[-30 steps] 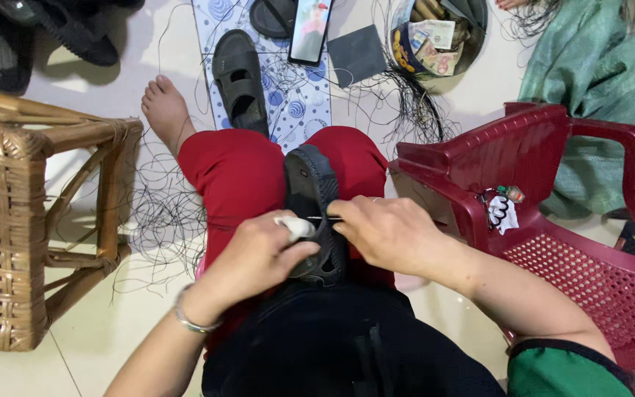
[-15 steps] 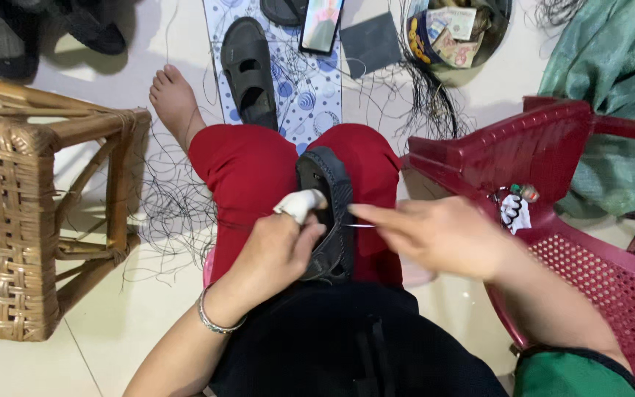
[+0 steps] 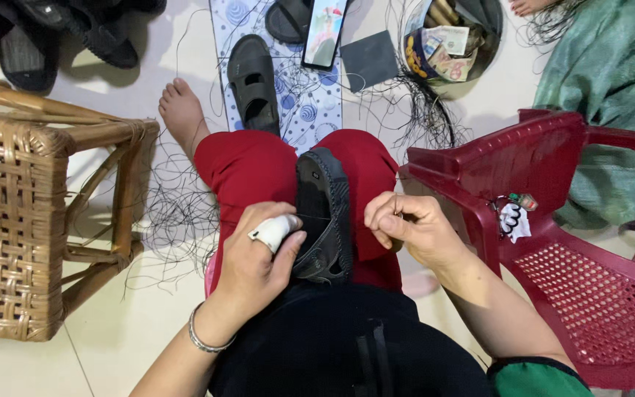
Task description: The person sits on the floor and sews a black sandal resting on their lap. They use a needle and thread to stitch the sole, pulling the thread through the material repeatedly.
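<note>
A black sandal [image 3: 325, 213] lies sole-side along my red-trousered lap. My left hand [image 3: 259, 254], with a white wrap on the thumb and a metal bangle at the wrist, grips the sandal's left edge. My right hand [image 3: 406, 224] is just right of the sandal, fingers pinched on a thin black thread [image 3: 332, 218] that runs taut across the sandal to the left hand. Whether a needle is in those fingers cannot be made out.
A wicker stool [image 3: 31, 213] stands at left, a red plastic chair [image 3: 553, 220] with keys on its seat at right. Loose black threads [image 3: 178, 213] litter the floor. Ahead lie another black sandal [image 3: 253, 84], a phone [image 3: 325, 33], a dark pouch, a round tin and green cloth.
My right hand has pulled away to the right of the sandal, drawing the thread out. The left hand keeps its grip on the sandal's edge.
</note>
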